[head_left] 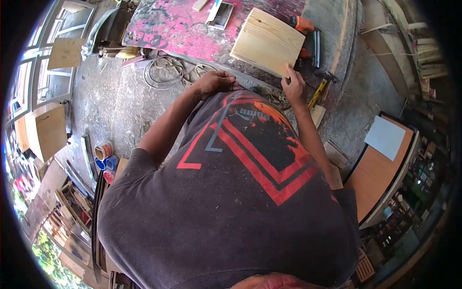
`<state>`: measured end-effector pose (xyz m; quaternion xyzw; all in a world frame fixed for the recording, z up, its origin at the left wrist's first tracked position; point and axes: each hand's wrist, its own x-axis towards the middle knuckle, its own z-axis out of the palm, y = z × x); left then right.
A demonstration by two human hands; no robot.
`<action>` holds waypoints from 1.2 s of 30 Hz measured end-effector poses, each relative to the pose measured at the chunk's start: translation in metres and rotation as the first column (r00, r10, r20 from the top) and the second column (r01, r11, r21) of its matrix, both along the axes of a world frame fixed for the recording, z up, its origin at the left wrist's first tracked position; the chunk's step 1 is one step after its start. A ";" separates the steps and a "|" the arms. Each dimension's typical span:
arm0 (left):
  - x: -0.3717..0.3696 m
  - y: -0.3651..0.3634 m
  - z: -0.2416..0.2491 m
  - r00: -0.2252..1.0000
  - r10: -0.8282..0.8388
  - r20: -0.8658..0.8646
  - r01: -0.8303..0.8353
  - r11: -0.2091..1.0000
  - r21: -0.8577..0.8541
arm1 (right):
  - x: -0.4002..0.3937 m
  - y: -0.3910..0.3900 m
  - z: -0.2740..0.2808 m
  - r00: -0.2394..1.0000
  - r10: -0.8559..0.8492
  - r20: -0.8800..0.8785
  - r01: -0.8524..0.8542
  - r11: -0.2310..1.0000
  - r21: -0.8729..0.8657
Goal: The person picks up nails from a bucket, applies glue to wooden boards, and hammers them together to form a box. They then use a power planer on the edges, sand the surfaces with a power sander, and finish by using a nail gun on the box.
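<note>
- Head view, upper right of centre: we see the pale wooden panel [269, 41] lying on the paint-stained surface [178, 29].
- Our right hand [293, 87] is loosely spread at its lower corner, index finger seemingly touching the edge, gripping nothing.
- Our left hand [216, 83] is curled near the shirt [226, 212]; we cannot tell whether it pinches something small.
- We judge the wood stiff, fairly light and not slippery, best held by opposite edges.
- Its flat, squarish face shows grain and knots; beside it lies an orange nail gun [302, 24].
</note>
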<state>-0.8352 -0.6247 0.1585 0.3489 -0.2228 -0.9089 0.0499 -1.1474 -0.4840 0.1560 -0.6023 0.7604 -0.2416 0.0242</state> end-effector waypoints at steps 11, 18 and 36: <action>-0.040 -0.001 0.006 0.839 -0.544 -0.024 0.395 0.637 -0.662 | 0.002 0.003 0.009 0.988 -0.089 0.129 0.074 0.990 0.117; -0.055 -0.006 -0.040 0.756 -0.654 0.028 0.350 0.367 -0.862 | -0.013 0.004 -0.052 0.980 0.100 0.174 -0.069 0.983 -0.173; -0.151 -0.019 0.018 0.981 -0.178 0.073 0.108 0.194 -0.975 | -0.002 0.015 -0.025 0.972 0.027 0.235 -0.018 0.999 -0.041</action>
